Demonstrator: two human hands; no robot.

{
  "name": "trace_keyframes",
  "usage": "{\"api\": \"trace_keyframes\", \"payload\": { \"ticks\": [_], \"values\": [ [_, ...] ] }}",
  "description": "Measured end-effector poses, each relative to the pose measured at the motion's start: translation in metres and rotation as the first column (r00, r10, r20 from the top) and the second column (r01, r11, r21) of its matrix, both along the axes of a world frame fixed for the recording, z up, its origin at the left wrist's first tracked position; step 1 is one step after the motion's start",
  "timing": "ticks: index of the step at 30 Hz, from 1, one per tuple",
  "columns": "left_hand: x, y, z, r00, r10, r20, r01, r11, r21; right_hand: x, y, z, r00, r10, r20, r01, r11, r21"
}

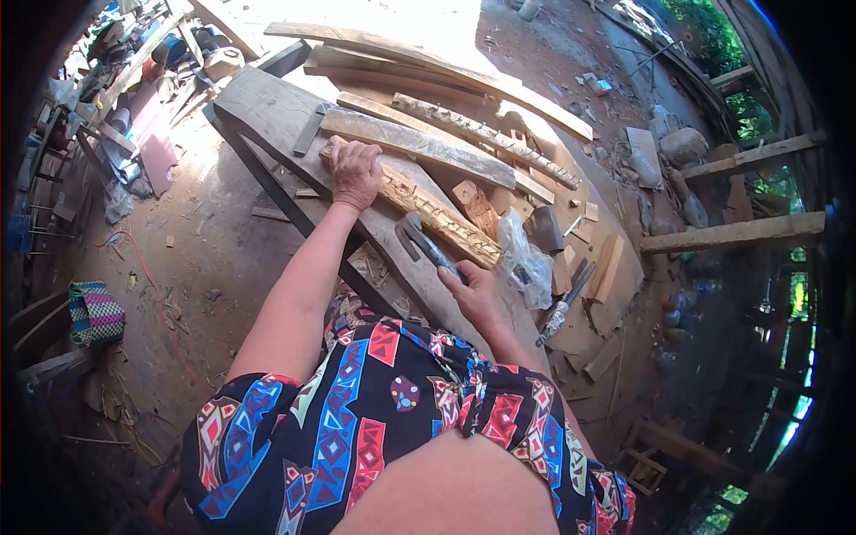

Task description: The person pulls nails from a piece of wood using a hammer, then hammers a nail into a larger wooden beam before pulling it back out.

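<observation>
My left hand (357, 175) is closed over the far end of a light wooden strip (434, 217), which lies slantwise on the workbench (259, 96). Small nails stick up in a row along the strip's top. In my right hand (473, 294) is a claw hammer (431, 248), gripped by its handle, with the head beside the strip's near half. Just past the strip's near end lies a crumpled clear plastic bag (524, 259). A grey plank (417, 145) rests on the bench beyond my left hand, and behind it is another nail-studded strip (486, 135).
A dark cylinder (545, 229), a reddish wood block (475, 208) and a chisel-like tool (568, 303) lie on the bench's right side. Long boards (446, 67) extend along its far edge. A woven basket (95, 314) stands on the floor at left, near piled clutter (147, 134).
</observation>
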State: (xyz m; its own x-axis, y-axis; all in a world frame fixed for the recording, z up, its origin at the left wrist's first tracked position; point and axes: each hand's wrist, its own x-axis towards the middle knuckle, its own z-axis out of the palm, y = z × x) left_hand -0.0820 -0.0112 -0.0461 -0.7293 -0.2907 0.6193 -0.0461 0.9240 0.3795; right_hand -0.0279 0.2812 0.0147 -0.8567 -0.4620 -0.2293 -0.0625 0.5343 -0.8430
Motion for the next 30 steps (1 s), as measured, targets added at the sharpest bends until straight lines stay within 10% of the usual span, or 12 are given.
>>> {"api": "trace_keyframes", "payload": {
  "ticks": [3,7,14,19,30],
  "values": [
    [0.002,-0.002,0.0,0.998,-0.013,0.053,0.011,1.0,0.029,0.007,-0.011,0.045,0.928,-0.054,0.369,0.139,0.968,-0.208],
    [0.001,-0.001,0.003,0.998,-0.028,0.056,0.026,0.999,0.037,-0.015,-0.008,0.069,0.975,-0.098,0.2,0.179,0.878,-0.443],
    [-0.002,0.0,0.004,0.997,0.001,0.081,-0.001,1.0,0.006,-0.034,0.013,0.027,0.869,-0.304,0.389,0.379,0.916,-0.13],
    [-0.003,0.001,0.003,0.996,0.014,0.086,-0.011,0.999,-0.034,-0.046,-0.003,0.046,0.912,-0.277,0.303,0.38,0.849,-0.367],
    [-0.004,0.001,0.004,0.997,0.031,0.075,-0.026,0.998,-0.064,-0.049,-0.029,0.039,0.904,-0.253,0.346,0.343,0.911,-0.229]
  ]
}}
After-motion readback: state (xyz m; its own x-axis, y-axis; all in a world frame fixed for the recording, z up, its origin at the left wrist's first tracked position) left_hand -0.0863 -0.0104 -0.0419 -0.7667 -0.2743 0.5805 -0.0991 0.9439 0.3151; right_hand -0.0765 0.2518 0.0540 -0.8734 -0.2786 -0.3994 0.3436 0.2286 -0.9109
